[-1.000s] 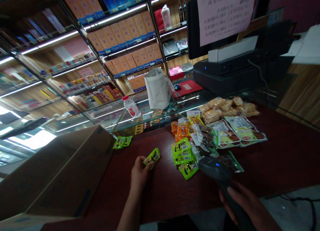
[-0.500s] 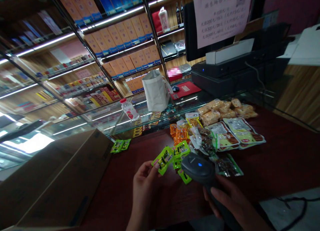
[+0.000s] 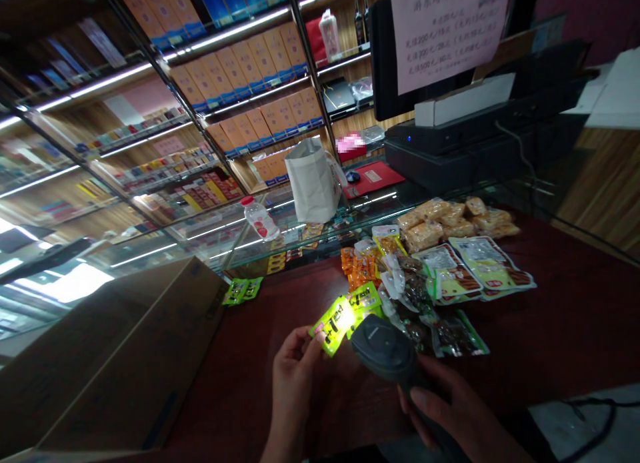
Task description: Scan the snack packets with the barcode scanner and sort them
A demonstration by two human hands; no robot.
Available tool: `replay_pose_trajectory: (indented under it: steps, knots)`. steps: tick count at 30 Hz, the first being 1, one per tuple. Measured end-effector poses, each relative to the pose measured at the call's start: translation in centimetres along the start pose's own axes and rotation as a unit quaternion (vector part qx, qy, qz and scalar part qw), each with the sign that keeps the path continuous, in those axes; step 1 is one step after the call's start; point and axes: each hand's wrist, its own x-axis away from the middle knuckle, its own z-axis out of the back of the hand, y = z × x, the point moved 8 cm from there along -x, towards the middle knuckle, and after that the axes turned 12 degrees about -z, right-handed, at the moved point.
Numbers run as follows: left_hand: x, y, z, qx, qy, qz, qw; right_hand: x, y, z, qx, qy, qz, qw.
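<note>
My left hand (image 3: 296,366) pinches a green snack packet (image 3: 331,329) by its lower left corner, above the dark red counter. In my right hand (image 3: 450,399) is a dark barcode scanner (image 3: 384,349), its head pointing left at the packet. A bright patch of light falls on the packet's right side. Behind the held packet lie more green packets (image 3: 366,296), partly hidden by it and by the scanner. Orange packets (image 3: 361,268) and clear bags of dark food (image 3: 417,286) lie just beyond.
An open cardboard box (image 3: 125,363) stands at left, with two green packets (image 3: 243,290) by its corner. Wrapped bread-like pieces (image 3: 425,236) and flat white-green packs (image 3: 490,263) lie at right. A paper bag (image 3: 313,183) and a bottle (image 3: 260,219) stand on the glass counter.
The scanner has moved slightly left and down, nearer the held packet. Its blue light no longer shows, and a bright light now falls on the packet. My left hand has shifted slightly right.
</note>
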Motion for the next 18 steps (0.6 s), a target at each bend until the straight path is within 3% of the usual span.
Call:
replay_pose_trajectory:
  steps: [5, 11, 18]
  knots:
    - [-0.3, -1.0, -0.3, 0.008, -0.011, 0.014, 1.0, -0.2, -0.1, 0.1, -0.014, -0.008, 0.015, 1.0]
    - [-0.9, 0.1, -1.2, 0.006, -0.012, -0.004, 1.0, -0.4, 0.3, 1.2, -0.028, -0.007, 0.019, 0.999]
    - [-2.0, 1.1, -2.6, 0.034, -0.021, -0.015, 0.999, 0.4, 0.6, 3.2, -0.079, 0.071, -0.024, 0.994]
